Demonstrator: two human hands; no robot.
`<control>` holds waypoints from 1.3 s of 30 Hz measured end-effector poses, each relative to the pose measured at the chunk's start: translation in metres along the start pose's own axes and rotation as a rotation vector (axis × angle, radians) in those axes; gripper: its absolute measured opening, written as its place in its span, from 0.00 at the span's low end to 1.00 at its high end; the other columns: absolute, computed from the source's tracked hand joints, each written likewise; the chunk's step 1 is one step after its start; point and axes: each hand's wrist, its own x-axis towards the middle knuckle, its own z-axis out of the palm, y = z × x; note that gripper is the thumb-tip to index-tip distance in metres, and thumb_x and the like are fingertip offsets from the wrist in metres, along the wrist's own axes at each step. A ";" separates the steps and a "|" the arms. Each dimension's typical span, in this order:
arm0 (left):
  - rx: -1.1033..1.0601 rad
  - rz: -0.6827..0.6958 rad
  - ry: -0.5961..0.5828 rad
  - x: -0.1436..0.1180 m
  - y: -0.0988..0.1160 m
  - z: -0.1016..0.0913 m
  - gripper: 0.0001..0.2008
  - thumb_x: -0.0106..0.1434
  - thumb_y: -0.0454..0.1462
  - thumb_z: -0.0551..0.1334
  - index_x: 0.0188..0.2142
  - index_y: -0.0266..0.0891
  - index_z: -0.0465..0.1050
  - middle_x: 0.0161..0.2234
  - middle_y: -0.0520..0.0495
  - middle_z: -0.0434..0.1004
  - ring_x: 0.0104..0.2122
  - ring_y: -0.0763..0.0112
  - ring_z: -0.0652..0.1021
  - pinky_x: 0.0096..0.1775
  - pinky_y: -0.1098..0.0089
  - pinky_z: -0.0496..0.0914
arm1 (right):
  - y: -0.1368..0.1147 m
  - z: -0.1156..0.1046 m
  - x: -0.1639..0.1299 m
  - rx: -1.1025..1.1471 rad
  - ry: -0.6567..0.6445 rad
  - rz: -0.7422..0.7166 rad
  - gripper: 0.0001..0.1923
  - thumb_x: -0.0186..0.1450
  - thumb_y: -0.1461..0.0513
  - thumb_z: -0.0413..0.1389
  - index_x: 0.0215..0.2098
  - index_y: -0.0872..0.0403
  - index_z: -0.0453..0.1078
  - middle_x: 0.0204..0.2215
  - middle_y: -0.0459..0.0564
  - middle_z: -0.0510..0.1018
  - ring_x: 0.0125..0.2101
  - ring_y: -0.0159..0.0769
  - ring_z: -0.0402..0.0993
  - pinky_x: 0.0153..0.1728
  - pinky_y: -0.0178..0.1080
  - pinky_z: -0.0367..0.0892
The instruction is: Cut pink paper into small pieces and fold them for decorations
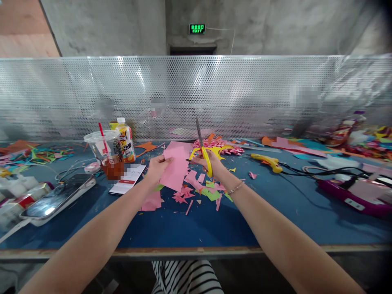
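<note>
My left hand (pixel 157 166) pinches the left edge of a pink paper sheet (pixel 177 167) held above the blue table (pixel 190 224). My right hand (pixel 211 165) grips yellow-handled scissors (pixel 204 153), blades pointing up and away, close to the sheet's right edge. Pink, green and orange paper scraps (pixel 196 190) lie under and between both hands. A pile of cut pink and yellow paper shapes (pixel 219 146) sits just beyond the scissors.
A plastic cup with a red straw (pixel 105 153), a juice bottle (pixel 125 139), a receipt (pixel 128 178) and a phone (pixel 59 198) lie left. A yellow glue gun (pixel 266 161) with cable and a purple device (pixel 352 196) lie right. A perforated metal screen (pixel 196 96) backs the table.
</note>
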 end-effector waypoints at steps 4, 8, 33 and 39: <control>0.007 -0.004 0.009 -0.002 0.001 0.004 0.16 0.41 0.43 0.69 0.26 0.34 0.74 0.19 0.51 0.71 0.23 0.71 0.71 0.25 0.71 0.63 | -0.003 0.014 -0.004 -0.093 -0.028 -0.061 0.22 0.45 0.56 0.64 0.28 0.54 0.55 0.22 0.42 0.67 0.17 0.23 0.60 0.14 0.28 0.52; -0.005 -0.002 0.038 -0.003 0.001 0.004 0.15 0.43 0.45 0.67 0.24 0.35 0.72 0.17 0.52 0.68 0.21 0.73 0.69 0.23 0.72 0.62 | -0.002 0.018 -0.005 -0.133 -0.043 -0.116 0.20 0.47 0.55 0.61 0.28 0.54 0.56 0.22 0.43 0.67 0.18 0.25 0.62 0.16 0.29 0.54; -0.459 -0.060 0.175 0.003 0.015 0.001 0.13 0.41 0.34 0.69 0.29 0.35 0.72 0.27 0.50 0.77 0.25 0.76 0.75 0.30 0.74 0.69 | -0.014 0.015 -0.017 -0.306 -0.058 -0.051 0.19 0.55 0.46 0.52 0.30 0.54 0.62 0.23 0.44 0.68 0.22 0.29 0.62 0.22 0.33 0.58; -0.484 -0.050 0.134 -0.001 0.018 0.007 0.14 0.41 0.35 0.70 0.29 0.34 0.73 0.27 0.50 0.77 0.23 0.76 0.75 0.28 0.74 0.69 | -0.025 0.027 -0.033 -0.075 -0.178 0.077 0.21 0.55 0.45 0.53 0.32 0.54 0.62 0.14 0.38 0.59 0.13 0.23 0.53 0.13 0.30 0.52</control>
